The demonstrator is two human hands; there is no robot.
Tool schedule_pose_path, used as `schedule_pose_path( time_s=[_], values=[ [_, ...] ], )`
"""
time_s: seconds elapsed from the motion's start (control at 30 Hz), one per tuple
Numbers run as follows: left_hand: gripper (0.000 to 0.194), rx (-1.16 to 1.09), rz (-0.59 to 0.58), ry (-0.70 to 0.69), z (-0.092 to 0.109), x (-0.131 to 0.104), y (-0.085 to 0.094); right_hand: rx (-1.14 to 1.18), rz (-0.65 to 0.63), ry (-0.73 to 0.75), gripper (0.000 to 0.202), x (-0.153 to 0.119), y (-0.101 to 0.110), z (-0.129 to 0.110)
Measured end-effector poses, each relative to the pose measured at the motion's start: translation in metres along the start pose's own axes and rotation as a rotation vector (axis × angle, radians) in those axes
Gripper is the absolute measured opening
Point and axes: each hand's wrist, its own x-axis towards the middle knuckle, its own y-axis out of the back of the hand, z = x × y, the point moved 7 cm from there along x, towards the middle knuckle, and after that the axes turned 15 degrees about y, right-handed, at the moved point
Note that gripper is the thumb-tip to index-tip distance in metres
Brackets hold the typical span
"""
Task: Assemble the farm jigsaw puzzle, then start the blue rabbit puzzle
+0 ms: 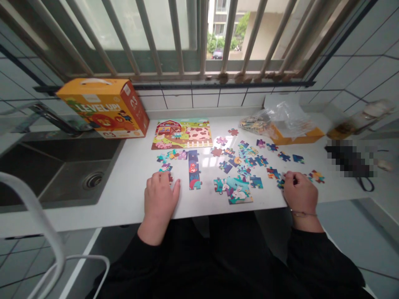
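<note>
My left hand (158, 199) lies palm down on the counter, thumb apart from the fingers. A reddish puzzle piece (171, 177) peeks out beside its fingertips, with joined teal and purple pieces (166, 167) just beyond. My right hand (299, 191) rests on the counter with curled fingers; anything inside is hidden. A dark teal puzzle piece (280, 182) shows at its left edge, partly covered. Between my hands are an upright strip of joined pieces (193, 170) with a red animal and a joined rabbit section (238, 191). Several loose puzzle pieces (245, 160) are scattered behind it.
A farm picture (183, 133) lies near the back. An orange box (109, 110) stands beside the sink (62, 174) at left. At back right are a clear bag of pieces (257, 123) and an open orange box (296, 136). A dark blurred object (350, 160) sits far right.
</note>
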Motion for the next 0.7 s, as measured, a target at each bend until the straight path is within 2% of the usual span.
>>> schedule_pose_path(
  time_s=[0.1,0.17,0.43,0.63,0.7],
  values=[
    [0.052,0.077,-0.011,0.072,-0.019,0.003,-0.006,0.021,0.017,0.008,0.038,0.0,0.001,-0.001],
    [0.054,0.096,-0.018,0.088,-0.025,0.005,-0.009,0.034,0.029,0.018,0.039,0.0,0.002,-0.002],
    [0.053,0.125,0.001,0.112,-0.028,0.016,-0.011,0.068,0.052,0.048,0.039,0.002,0.002,-0.004],
    [0.048,0.024,0.088,0.141,-0.032,0.011,-0.007,0.131,0.073,0.093,0.035,0.003,0.001,-0.005],
    [0.047,-0.009,0.103,0.129,-0.033,0.011,-0.009,0.174,0.124,0.063,0.034,0.001,0.005,-0.004]
  ],
)
